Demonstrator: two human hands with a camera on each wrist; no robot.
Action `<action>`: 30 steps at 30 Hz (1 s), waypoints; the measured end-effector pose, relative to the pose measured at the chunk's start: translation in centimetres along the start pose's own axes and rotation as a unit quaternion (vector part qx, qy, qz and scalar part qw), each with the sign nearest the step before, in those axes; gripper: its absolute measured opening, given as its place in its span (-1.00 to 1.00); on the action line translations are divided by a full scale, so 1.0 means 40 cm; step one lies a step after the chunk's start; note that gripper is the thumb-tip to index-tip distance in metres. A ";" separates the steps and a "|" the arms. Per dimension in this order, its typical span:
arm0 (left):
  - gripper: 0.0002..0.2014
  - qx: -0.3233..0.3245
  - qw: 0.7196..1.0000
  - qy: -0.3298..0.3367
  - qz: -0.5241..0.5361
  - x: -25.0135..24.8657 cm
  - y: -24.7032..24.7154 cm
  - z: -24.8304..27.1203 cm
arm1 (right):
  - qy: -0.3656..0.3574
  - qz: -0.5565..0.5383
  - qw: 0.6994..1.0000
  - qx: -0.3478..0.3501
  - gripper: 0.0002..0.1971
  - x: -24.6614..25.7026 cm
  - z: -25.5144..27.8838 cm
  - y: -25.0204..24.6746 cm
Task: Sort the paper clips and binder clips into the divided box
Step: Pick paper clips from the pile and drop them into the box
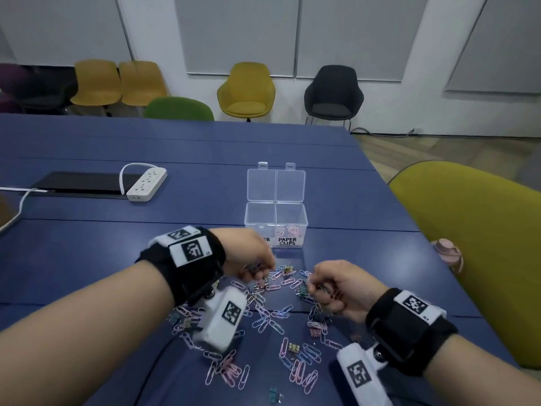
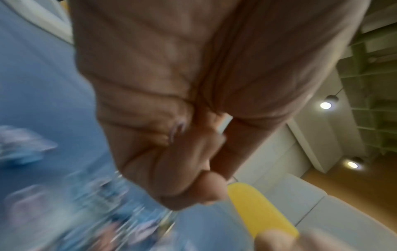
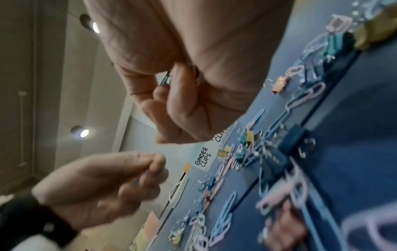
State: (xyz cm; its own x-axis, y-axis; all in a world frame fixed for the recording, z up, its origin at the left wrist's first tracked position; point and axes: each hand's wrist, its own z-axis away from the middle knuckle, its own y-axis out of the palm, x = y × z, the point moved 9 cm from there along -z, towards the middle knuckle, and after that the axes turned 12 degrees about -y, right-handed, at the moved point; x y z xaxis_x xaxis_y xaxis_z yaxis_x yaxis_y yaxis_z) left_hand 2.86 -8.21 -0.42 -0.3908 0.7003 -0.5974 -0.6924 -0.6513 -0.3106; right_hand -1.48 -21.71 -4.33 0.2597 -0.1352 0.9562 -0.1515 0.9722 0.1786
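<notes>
Clear plastic, the box (image 1: 275, 218) stands lid-open at mid-frame in the head view, just above both hands; its right cell, labelled PAPER CLIPS, holds a few pink clips, and the left label is half covered there but reads BINDER CLIPS in the right wrist view. Paper clips (image 1: 265, 319) and small binder clips (image 1: 293, 348) lie mixed across the blue table (image 1: 87, 244) in the lower middle. The left hand (image 1: 248, 253) is curled around a bunch of paper clips. The right hand (image 1: 341, 284) is curled too, with metal showing between its fingers, apparently binder clips.

Risks, as I judge them: linked clips may drag a wrong kind into a cell, loose ones may slip from a full fist, and a knuckle may nudge the light box.

The left wrist view is badly blurred. How many clips each hand holds cannot be told, nor what the left cell contains.
</notes>
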 end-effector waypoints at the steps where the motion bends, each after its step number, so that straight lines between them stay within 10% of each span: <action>1: -0.83 -0.011 1.000 0.013 0.014 -0.038 -0.016 -0.010 | -0.007 0.022 1.000 -0.008 -0.69 0.012 -0.009 -0.013; 9: -0.63 -0.100 0.933 0.144 0.314 -0.242 -0.113 -0.107 | -0.001 -0.034 0.999 -0.019 -0.83 0.105 -0.094 -0.045; 20: -0.73 -0.246 0.917 0.230 0.213 -0.150 -0.219 -0.048 | -0.274 0.216 0.926 -0.141 -0.60 0.350 -0.293 -0.013; 30: -0.89 -0.207 0.963 0.171 0.023 0.087 -0.234 0.045 | -0.259 0.366 0.881 -0.153 -0.58 0.315 -0.267 -0.014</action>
State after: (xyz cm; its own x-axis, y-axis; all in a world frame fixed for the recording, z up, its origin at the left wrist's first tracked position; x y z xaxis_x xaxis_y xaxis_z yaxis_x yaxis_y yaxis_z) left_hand 6.87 0.83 1.74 -0.1434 0.5761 -0.8047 -0.3496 -0.7902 -0.5034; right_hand 12.08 -21.93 5.13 -0.2832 0.5563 0.7812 0.1874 0.8310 -0.5238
